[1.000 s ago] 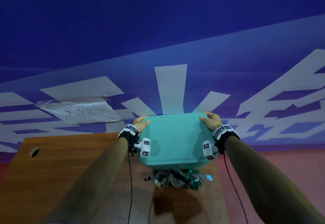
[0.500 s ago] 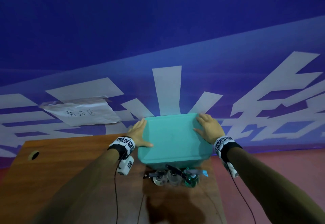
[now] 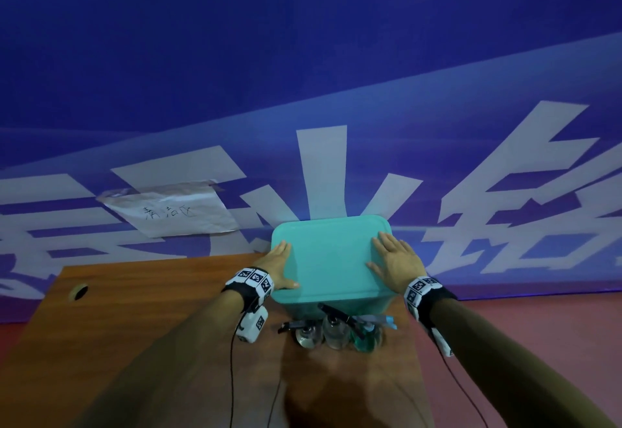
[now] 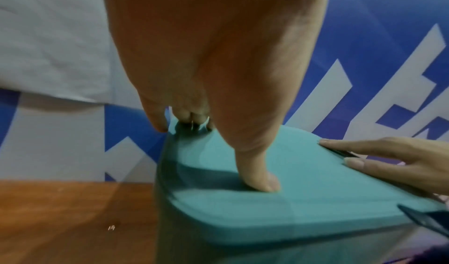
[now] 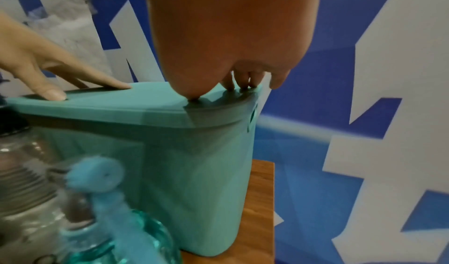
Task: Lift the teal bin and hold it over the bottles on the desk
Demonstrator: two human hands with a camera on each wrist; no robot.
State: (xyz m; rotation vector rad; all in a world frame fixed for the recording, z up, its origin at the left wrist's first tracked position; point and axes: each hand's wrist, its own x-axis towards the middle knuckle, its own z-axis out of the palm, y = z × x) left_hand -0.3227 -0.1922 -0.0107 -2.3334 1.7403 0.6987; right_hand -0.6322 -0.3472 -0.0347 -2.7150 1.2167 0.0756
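Teal bin (image 3: 331, 299) stands at the far right end of the wooden table (image 3: 151, 310), back against the blue and white wall banner (image 3: 336, 91). Its lid (image 3: 331, 256) is seated on top.

Left hand (image 3: 276, 266): laid flat along the left edge of the lid, fingers straight and together pointing toward the banner, thumb spread across the lid's near-left corner. Left wrist view shows the thumb tip (image 4: 263, 183) pressed down on the lid surface, with the other fingertips at the far left rim. Nothing is clasped.

Right hand (image 3: 395, 264): palm down on the right part of the lid, fingers extended and slightly fanned, thumb angled inward. Right wrist view shows its fingertips (image 5: 243, 85) touching near the lid's far right rim. Flat press, no pinch.

Both forearms reach forward from the near side, roughly parallel, each with a marker-covered wristband.

Just in front of the bin, on the table: three spray bottles (image 3: 336, 330) in a row, two clear, one holding blue-green liquid. A paper sheet (image 3: 171, 214) with handwriting is taped to the banner, left of the bin.
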